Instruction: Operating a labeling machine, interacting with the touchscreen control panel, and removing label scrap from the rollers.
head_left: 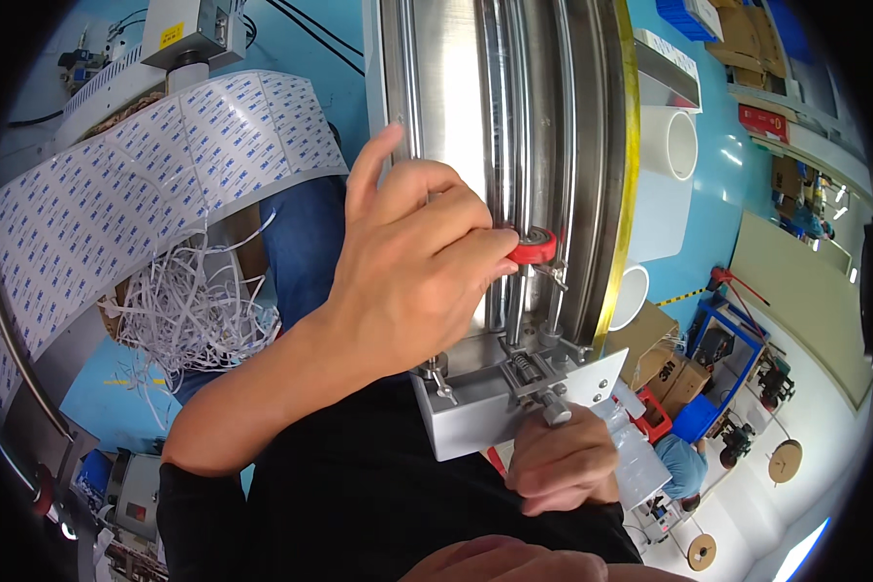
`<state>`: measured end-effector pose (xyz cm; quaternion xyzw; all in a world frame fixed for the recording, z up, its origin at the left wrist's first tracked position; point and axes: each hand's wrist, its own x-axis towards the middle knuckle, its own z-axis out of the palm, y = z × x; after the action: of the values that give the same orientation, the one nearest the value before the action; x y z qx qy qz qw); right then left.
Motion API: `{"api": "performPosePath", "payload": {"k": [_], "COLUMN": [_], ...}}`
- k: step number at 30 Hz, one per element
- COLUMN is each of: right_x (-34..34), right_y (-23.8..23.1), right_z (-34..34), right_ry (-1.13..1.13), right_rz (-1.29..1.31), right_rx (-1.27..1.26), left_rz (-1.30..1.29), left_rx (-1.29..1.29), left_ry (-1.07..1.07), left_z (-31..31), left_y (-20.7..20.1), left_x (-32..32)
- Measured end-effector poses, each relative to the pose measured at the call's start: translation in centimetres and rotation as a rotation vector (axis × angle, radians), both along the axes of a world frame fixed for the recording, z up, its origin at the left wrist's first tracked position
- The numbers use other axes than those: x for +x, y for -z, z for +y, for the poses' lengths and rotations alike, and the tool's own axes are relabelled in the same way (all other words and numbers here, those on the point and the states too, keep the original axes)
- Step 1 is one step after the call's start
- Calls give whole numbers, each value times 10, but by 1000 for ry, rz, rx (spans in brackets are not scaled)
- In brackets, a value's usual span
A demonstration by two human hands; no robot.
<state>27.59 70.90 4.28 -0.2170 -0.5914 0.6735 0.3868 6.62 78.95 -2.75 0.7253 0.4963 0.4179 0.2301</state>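
A machine with long polished metal rods (407, 87) lies in front of me. My left hand (412, 262) reaches over it, its thumb and index finger pinching a red ring-shaped wheel (533, 248) that sits around one rod. The index finger of this hand does not all show; one finger sticks up and outward. At the machine's near end is a grey metal bracket (466, 417) with a spring and a silver knob (556, 409). Right below that knob my right hand (563, 459) is closed with curled fingers. What it holds, if anything, is hidden.
White sheeting with blue print (155, 155) spreads at the left, above a heap of shredded white strips (199, 306). White rolls (669, 144) stand to the right of the machine's yellow edge (631, 145). Cardboard boxes (679, 378) and a person in blue (684, 466) are farther right.
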Motion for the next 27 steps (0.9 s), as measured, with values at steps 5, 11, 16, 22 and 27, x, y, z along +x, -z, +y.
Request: {"api": "performPosePath", "payload": {"k": [5,11,16,22,27], "right_x": [-2,-7,-6,-6,-6], "right_y": [6,5,3,2,5], "right_z": [-9,-10,-11,-8,-10], "right_ry": [144,165,192,188,219], "right_rz": [-88,-195,-223,-248,-256], "right_rx": [103,198,200,217,258], "left_rz": [-45,40,33,65,-72], "left_rx": [-50,27,21,-47,-68], "left_ry": [100,79,-66,-100,-190], "left_z": [12,12,-3,1,4], "left_y": [-2,3,-5,-4,-7], "left_x": [-8,-8,-25,-44,-45]}}
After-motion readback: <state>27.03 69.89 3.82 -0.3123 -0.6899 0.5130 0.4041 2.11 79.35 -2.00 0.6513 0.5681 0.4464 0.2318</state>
